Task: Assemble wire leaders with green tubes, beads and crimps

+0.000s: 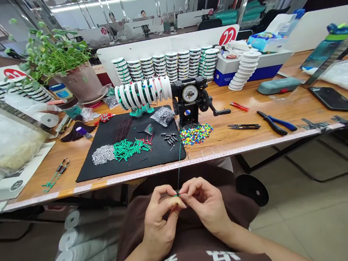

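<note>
Both hands meet above the lap, just in front of the table edge. My left hand (162,217) pinches a small dark green piece (177,194) between thumb and forefinger. From the other side my right hand (207,205) closes its fingertips on the same piece. A thin green thread (179,167) rises from the fingertips toward the table. On a black mat (86,165) lie green tubes (128,150), silver pieces (103,154) and dark beads (169,138). Colourful pins (196,134) are heaped under a black winding machine (190,100) that carries white spools (145,92).
Black scissors (244,126), pliers (276,122) and a phone (333,98) lie to the right. Stacked spools (172,67) line the back. A potted plant (80,84) stands at the left. White rolls (72,259) are below the table.
</note>
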The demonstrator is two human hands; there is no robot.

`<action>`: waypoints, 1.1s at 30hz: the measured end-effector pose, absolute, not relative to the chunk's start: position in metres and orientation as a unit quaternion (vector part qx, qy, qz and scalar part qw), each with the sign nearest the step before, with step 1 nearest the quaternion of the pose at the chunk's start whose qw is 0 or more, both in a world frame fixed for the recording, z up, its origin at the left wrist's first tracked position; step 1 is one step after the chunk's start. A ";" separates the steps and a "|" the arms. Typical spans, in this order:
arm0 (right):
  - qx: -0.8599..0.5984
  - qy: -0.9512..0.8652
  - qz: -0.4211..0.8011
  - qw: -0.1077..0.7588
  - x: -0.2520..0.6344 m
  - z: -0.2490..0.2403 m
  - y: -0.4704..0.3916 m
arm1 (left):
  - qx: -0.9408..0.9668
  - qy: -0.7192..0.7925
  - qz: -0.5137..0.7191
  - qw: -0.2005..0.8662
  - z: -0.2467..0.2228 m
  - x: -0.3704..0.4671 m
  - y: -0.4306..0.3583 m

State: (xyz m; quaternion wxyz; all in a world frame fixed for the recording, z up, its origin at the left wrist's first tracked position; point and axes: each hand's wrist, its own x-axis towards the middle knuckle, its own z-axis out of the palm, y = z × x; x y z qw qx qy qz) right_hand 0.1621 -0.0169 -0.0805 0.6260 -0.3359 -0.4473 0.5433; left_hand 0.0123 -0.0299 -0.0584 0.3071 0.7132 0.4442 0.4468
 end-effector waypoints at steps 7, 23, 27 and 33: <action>-0.331 -0.447 0.557 0.616 0.165 -0.080 -0.016 | 0.717 0.442 0.441 0.311 -0.057 0.012 -0.030; -0.337 -0.492 0.566 0.570 0.177 -0.080 -0.024 | 0.755 0.377 0.420 0.334 -0.061 0.007 -0.033; -0.371 -0.534 0.512 0.561 0.174 -0.074 -0.022 | 0.744 0.416 0.419 0.312 -0.055 0.007 -0.029; -0.509 -0.633 0.132 0.568 0.235 -0.054 0.033 | 0.672 0.493 0.447 0.325 -0.056 0.001 -0.015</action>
